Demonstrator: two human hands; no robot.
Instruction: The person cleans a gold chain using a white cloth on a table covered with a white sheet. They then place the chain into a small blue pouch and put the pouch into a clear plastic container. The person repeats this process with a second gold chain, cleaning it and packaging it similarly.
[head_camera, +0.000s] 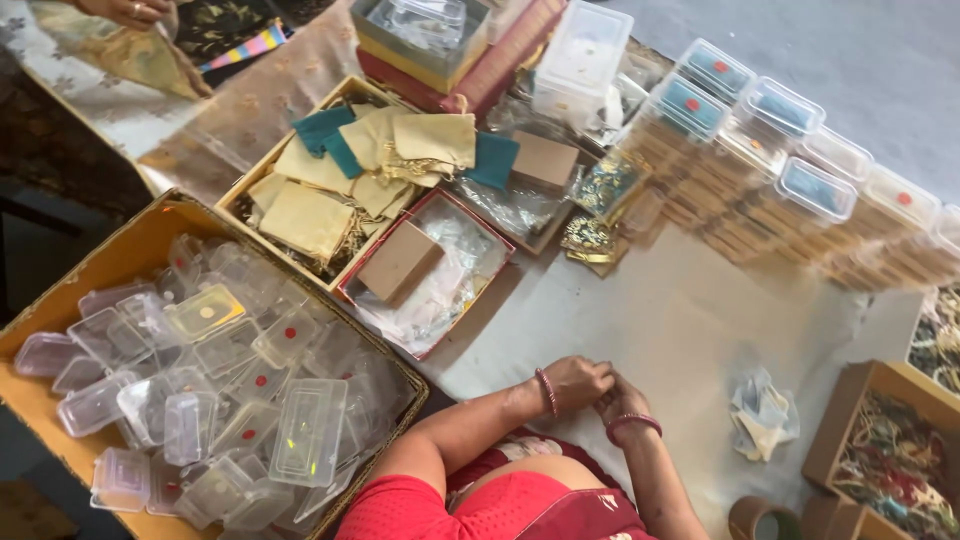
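**Clear pouches to the right of the joined hands**

Clear pouches (764, 414): a small loose heap on the grey cloth (680, 320), near the fingers on their right and not touched. Judged to be kept there because it is within easy reach of the right hand.

Left hand (578, 381) and right hand (622, 399): brought together close to the body, low over the cloth. The fingers of both are curled inward with tips meeting. Whatever sits between them is hidden, so I cannot tell whether they grip something or only touch. Working this close to the lap suggests something small that needs both hands.

Surroundings, relative to the fingers:
- Far left: cardboard carton (150, 225) heaped with clear lidded plastic boxes (310, 430). They are tipped in anyhow, so this looks like bulk stock.
- Ahead and left: open tray (238, 192) of cream and teal cloth bags (432, 138), laid flat and overlapping.
- Just ahead: red-rimmed tray (345, 282) with a brown card box (400, 262) resting on plastic sleeves.
- Ahead and right: packed boxes (815, 188) with clear lids, stacked in neat rows well apart from the fingers. The order suggests finished stock kept out of the way.
- Far right: box of tangled gold and red threads (900, 465).
- Near right, at the frame edge: a tape roll (760, 518).

Another person's hand (130, 10) shows far ahead on the left.
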